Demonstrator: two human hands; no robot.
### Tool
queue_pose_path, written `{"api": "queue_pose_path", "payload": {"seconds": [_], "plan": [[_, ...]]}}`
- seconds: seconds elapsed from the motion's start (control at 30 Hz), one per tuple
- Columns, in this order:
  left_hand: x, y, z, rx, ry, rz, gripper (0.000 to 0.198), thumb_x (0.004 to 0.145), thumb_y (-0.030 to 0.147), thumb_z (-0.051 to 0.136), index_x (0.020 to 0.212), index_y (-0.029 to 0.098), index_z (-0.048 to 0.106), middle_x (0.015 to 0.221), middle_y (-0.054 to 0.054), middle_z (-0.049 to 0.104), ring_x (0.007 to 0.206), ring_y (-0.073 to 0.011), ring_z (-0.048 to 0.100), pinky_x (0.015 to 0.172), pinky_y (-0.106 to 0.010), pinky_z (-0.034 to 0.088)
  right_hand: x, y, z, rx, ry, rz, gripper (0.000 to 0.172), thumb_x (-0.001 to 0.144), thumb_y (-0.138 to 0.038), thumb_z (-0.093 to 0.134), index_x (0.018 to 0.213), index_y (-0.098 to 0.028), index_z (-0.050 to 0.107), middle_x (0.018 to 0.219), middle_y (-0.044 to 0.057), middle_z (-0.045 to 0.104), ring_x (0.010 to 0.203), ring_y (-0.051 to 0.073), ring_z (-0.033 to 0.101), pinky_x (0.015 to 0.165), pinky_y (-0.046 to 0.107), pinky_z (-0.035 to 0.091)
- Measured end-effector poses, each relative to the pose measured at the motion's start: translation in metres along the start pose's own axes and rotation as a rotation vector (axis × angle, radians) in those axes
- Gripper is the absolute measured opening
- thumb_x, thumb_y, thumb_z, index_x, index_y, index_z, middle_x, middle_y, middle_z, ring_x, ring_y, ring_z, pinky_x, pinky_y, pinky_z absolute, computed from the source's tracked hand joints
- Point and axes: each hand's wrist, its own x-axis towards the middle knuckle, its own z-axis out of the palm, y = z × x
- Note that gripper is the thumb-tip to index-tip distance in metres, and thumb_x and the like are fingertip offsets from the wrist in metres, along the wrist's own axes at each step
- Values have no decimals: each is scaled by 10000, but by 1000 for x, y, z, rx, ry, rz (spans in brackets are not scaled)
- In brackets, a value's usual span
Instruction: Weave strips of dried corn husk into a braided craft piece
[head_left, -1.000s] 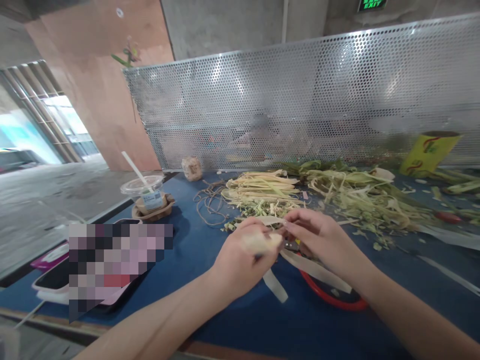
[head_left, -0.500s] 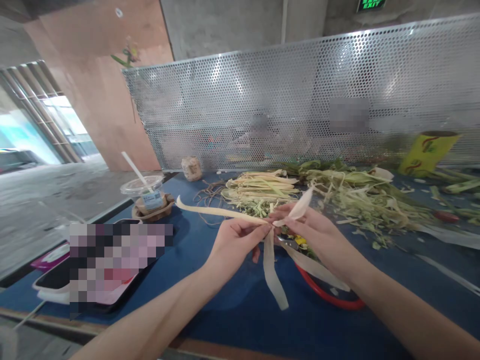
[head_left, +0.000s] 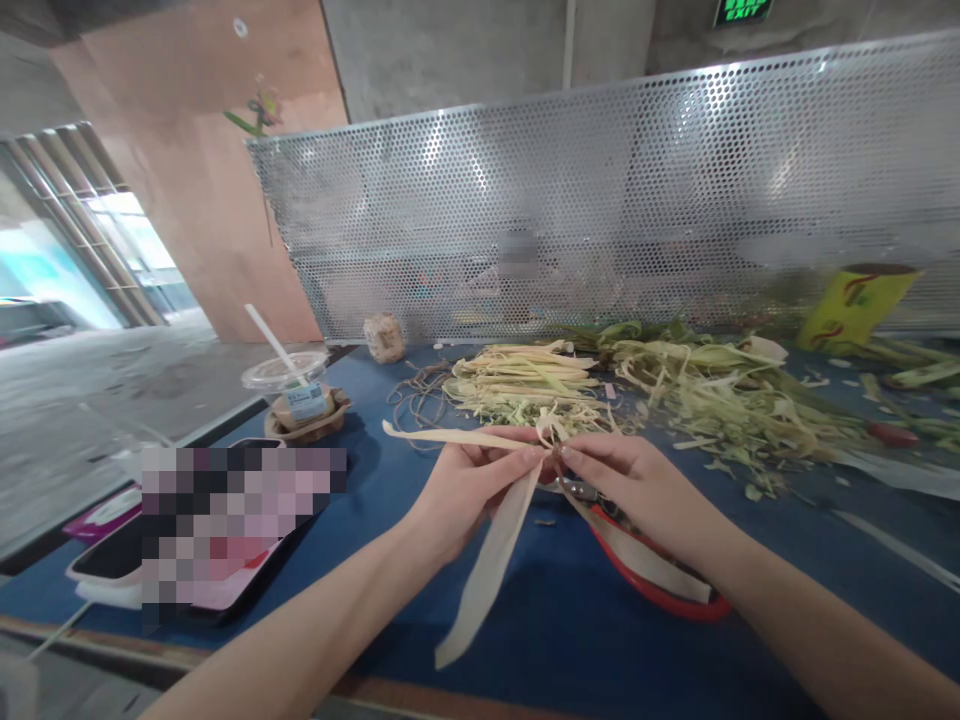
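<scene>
Head camera view: two bare forearms reach in from the lower left and lower right corners and angle inward until the hands almost meet at centre, just above a dark blue tabletop (head_left: 570, 650). The left hand (head_left: 480, 485) has its thumb on top, fingers curled beneath, pinched closed on pale, papery plant strips (head_left: 491, 570). One hangs down toward the near edge; another sticks out to the left and curls at its tip. The right hand (head_left: 619, 470) bends in from the other side, thumb and forefinger closed on a small brownish knot (head_left: 556, 452) where the strips gather, with a small pale loop rising above it. A further strip trails below the right hand across scissors with a red plastic handle (head_left: 637, 590). Just beyond the hands lies a neat pile of long cream-yellow strips (head_left: 521, 375), with loose brown twine (head_left: 427, 405) to its left and tangled green husks (head_left: 720, 390) to its right.
</scene>
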Motion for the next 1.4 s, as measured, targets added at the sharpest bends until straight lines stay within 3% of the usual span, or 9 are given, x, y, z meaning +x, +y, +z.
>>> {"api": "queue_pose_path", "payload": {"seconds": [0.1,0.27,0.47,0.73,0.93,1.23,1.4], "plan": [[0,2,0,-8,19,-13,288,568,265,746,816,149,655,653,-27,666,560,-100,586,486,-174,407,-1,-2,-1,-23,20,-1,255,834,-355,448,741,-231,650,729,8,628,738,168,584,689,260,446],[3,3,-2,-10,16,-21,238,610,328,711,750,149,641,538,11,614,349,-19,404,332,-141,230,-1,-4,-2,-51,1,28,288,829,-369,440,660,-203,603,678,2,605,684,157,558,665,252,419],[2,5,1,-64,18,-35,196,623,317,700,666,144,621,457,37,563,308,-5,352,296,-135,179,-2,-4,-2,-21,-55,114,302,810,-426,460,691,-184,595,656,2,567,613,125,509,580,233,390],[1,6,-1,-97,-9,-29,162,656,286,682,664,132,633,485,20,581,333,-13,402,338,-138,255,-3,-2,-2,104,-133,140,247,799,-413,505,732,-205,618,735,14,645,771,153,588,710,260,442],[0,5,0,-33,-80,-41,226,687,344,645,690,117,647,578,-36,633,359,-25,411,330,-145,224,-3,-3,-2,234,-123,116,261,826,-372,485,840,-205,685,728,19,680,759,135,611,774,257,436],[-7,8,1,-89,-214,-84,320,760,362,561,599,93,625,442,-1,522,320,-19,370,310,-147,209,-7,4,1,565,-248,116,216,842,-280,491,819,-190,686,643,12,670,634,100,614,688,225,459],[-10,10,1,-174,-335,-96,356,765,318,552,488,98,586,416,-5,531,289,-34,407,267,-136,201,-13,2,1,607,-327,100,216,844,-292,481,848,-218,684,641,6,668,695,113,635,794,257,455]]}}
